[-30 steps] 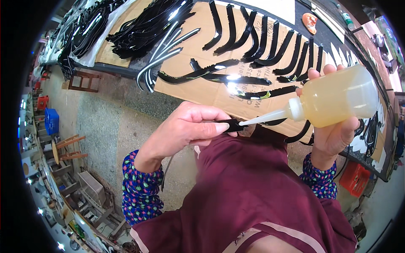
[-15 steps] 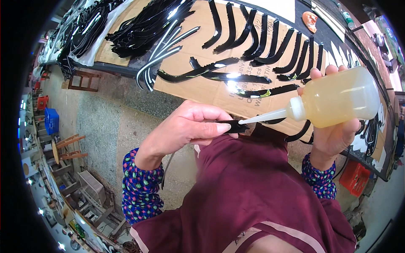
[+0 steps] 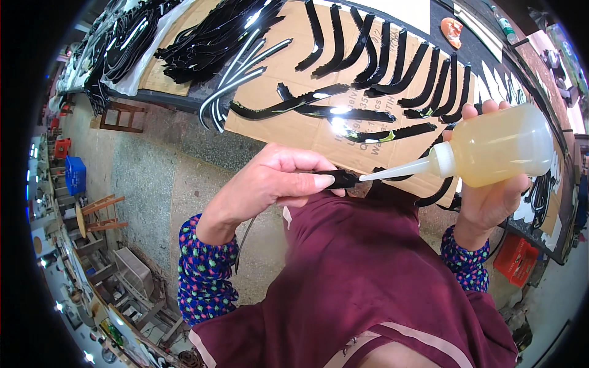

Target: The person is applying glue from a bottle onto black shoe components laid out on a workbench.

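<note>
While my left hand (image 3: 270,184) pinches a black strip (image 3: 345,178), thumb over fingers, my right hand (image 3: 481,207) wraps a squeeze bottle (image 3: 500,147) of yellowish liquid. Step in hand, I'd judge: putting liquid on the strip's end. Strip sits between my hands, end pointing right; nozzle (image 3: 399,169) tip is at that end, touching or just off, can't tell. Can't see liquid coming out either. Next move calls for a steady tip and light squeeze, I'd say. Pose: left hand turned inward, knuckles up; right holds the bottle nearly level, nozzle dipping left. Nearer me than the hands: maroon apron (image 3: 368,257). Beyond them: cardboard (image 3: 276,138) with curved strips (image 3: 315,30); dark bundle (image 3: 211,49) farther out, ahead-left.
</note>
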A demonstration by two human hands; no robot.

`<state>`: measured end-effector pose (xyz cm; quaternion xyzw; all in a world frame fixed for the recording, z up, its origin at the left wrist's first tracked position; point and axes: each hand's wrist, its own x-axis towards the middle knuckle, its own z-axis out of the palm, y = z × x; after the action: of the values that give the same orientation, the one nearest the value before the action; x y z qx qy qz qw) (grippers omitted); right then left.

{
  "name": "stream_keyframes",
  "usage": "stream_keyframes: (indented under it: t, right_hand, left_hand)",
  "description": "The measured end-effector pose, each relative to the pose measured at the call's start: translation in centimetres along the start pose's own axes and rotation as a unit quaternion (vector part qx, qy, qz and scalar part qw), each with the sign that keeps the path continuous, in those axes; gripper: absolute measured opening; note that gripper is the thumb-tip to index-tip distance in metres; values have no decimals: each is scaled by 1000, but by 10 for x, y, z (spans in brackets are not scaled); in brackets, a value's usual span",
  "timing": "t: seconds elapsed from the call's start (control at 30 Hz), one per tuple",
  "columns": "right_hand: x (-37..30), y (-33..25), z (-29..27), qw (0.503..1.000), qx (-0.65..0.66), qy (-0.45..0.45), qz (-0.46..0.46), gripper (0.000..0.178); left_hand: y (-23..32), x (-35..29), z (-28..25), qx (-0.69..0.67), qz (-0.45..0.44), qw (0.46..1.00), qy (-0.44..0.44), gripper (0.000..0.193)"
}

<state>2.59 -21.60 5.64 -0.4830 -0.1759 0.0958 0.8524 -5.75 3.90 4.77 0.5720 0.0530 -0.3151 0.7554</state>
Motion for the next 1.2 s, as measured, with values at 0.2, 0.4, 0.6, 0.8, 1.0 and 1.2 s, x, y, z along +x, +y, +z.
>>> stream_keyframes:
  t: [0.2,0.4,0.6,0.8,1.0,1.2]
  right_hand:
    - [0,6,4,1000,-7,20,-1,90]
    - [-2,3,-4,1000,-22,9,8,89]
    - [-1,0,-5,1000,-1,9,9,89]
    - [1,6,0,1000,-14,23,-6,90]
    - [-1,3,-7,1000,-14,11,17,91]
    - [-3,-2,-11,1000,4,9,24,92]
  left_hand:
    - [0,1,2,-5,-3,1000,-11,21]
    - [-2,1,0,-10,8,1000,21,21]
    - [0,4,0,1,-1,999,33,21]
    - [3,6,2,-16,3,1000,-7,21]
    - [2,8,1,-10,4,1000,-2,21]
    - [3,8,2,-10,1,1000,8,21]
